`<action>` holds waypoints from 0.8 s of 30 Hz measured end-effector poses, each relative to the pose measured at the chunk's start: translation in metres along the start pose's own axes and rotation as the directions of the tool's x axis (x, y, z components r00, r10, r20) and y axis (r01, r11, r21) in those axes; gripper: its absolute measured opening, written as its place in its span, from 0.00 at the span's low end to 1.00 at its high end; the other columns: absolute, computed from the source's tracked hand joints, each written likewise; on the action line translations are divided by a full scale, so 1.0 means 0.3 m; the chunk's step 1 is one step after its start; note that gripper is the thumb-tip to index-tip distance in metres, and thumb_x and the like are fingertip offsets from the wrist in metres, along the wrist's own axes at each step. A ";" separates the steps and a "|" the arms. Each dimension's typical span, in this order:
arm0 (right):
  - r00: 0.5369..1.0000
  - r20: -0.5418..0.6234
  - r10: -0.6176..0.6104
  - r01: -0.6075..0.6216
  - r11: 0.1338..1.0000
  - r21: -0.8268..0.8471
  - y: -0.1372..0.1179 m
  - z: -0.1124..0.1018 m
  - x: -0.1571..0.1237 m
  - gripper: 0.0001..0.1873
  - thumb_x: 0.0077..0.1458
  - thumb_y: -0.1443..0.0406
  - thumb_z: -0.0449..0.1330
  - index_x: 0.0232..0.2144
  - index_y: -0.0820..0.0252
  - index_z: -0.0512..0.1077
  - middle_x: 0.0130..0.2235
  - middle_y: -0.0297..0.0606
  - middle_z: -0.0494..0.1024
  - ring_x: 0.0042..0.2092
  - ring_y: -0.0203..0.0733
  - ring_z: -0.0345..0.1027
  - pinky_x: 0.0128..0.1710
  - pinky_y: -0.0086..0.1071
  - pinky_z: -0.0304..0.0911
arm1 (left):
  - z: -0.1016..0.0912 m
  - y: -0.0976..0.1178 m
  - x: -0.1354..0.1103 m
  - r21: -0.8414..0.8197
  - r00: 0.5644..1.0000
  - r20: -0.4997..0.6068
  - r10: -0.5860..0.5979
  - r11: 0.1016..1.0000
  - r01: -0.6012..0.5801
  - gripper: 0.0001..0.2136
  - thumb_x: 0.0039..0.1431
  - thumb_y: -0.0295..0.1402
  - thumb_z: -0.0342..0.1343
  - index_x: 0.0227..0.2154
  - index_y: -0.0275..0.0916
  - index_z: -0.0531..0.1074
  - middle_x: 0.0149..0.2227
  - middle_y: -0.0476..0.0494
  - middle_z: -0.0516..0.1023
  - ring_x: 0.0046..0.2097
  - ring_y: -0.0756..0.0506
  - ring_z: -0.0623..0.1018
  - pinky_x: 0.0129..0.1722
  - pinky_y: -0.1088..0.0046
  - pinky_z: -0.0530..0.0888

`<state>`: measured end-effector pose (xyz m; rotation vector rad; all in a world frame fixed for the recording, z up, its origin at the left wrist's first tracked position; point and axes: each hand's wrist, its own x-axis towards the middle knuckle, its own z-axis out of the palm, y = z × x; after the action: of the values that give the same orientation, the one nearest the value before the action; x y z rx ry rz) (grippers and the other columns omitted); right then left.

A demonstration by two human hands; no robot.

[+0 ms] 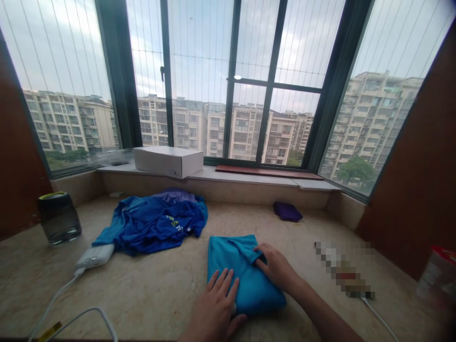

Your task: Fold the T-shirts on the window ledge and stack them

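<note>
A bright blue garment (242,266), folded into a rough rectangle, lies on the stone sill top in front of me. My left hand (221,300) rests on its near left side, palm down with the fingers spread. At its right side, my right hand (276,267) pinches a turned-up flap of the fabric between thumb and fingers. The far edge of the folded garment looks fairly straight, while creases run near the flap. What kind of garment it is, I cannot tell.
A crumpled blue shirt (160,223) lies left, beside a white power bank (94,256) with a cable. A dark bottle (60,218) stands further left. Behind are a white box (168,161) and a folded purple cloth (288,212). A blurred-out item (344,273) and a jar (438,270) are right.
</note>
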<state>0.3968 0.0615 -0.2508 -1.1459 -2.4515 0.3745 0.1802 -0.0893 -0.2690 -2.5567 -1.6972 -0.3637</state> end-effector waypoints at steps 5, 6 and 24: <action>0.998 -0.064 0.021 -0.012 0.991 0.131 -0.005 -0.032 0.150 0.20 0.69 0.60 0.48 0.47 0.58 0.78 0.44 0.44 0.83 0.45 0.49 0.77 0.47 0.39 0.69 | 0.014 -0.020 -0.057 -0.036 0.998 -0.064 0.017 0.999 -0.019 0.31 0.65 0.50 0.55 0.66 0.40 0.65 0.66 0.33 0.68 0.65 0.31 0.70 0.62 0.50 0.70; 0.996 -0.084 0.044 -0.033 0.990 0.134 -0.008 -0.033 0.173 0.21 0.69 0.59 0.47 0.50 0.59 0.77 0.45 0.45 0.83 0.46 0.50 0.77 0.48 0.40 0.69 | 0.008 -0.023 -0.057 -0.043 0.996 -0.087 -0.010 0.999 0.006 0.30 0.66 0.50 0.53 0.65 0.40 0.66 0.65 0.33 0.69 0.64 0.32 0.72 0.61 0.51 0.71; 0.949 0.090 -0.301 0.290 0.950 0.117 -0.103 -0.059 -0.204 0.26 0.68 0.55 0.54 0.64 0.52 0.68 0.71 0.42 0.58 0.71 0.50 0.51 0.71 0.47 0.45 | 0.045 -0.362 0.160 -0.050 0.990 -0.072 -0.118 0.992 0.115 0.22 0.70 0.42 0.43 0.57 0.39 0.73 0.54 0.35 0.80 0.55 0.36 0.79 0.55 0.55 0.76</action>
<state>0.4198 -0.0040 -0.2379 -0.7171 -2.6121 0.4739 0.1009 -0.0007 -0.2810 -2.4470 -1.8367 -0.5045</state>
